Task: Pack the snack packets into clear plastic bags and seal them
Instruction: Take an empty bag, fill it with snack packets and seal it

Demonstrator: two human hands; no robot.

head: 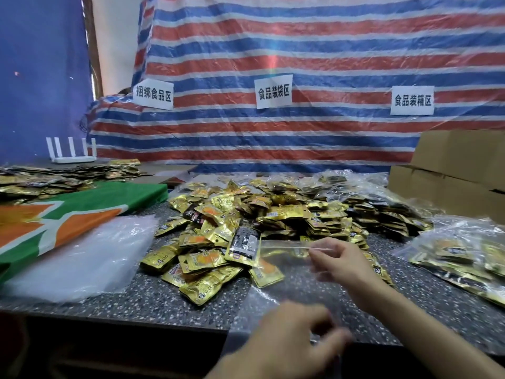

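Lower centre of frame, right hand [336,259] pinches the top rim of a limp clear plastic bag [293,285]; blurry left hand [293,341] curls by its lower edge, can't tell if it's gripping. Crinkly gold foil snack packets [246,214] heap just behind on the speckled counter [164,299], whose front strip is bare.

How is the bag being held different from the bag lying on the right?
The held bag looks empty; the bag on the right is stuffed with gold packets. The right hand pinches the held bag's top edge, lifting it; the bag on the right lies on the counter. Both are clear plastic.
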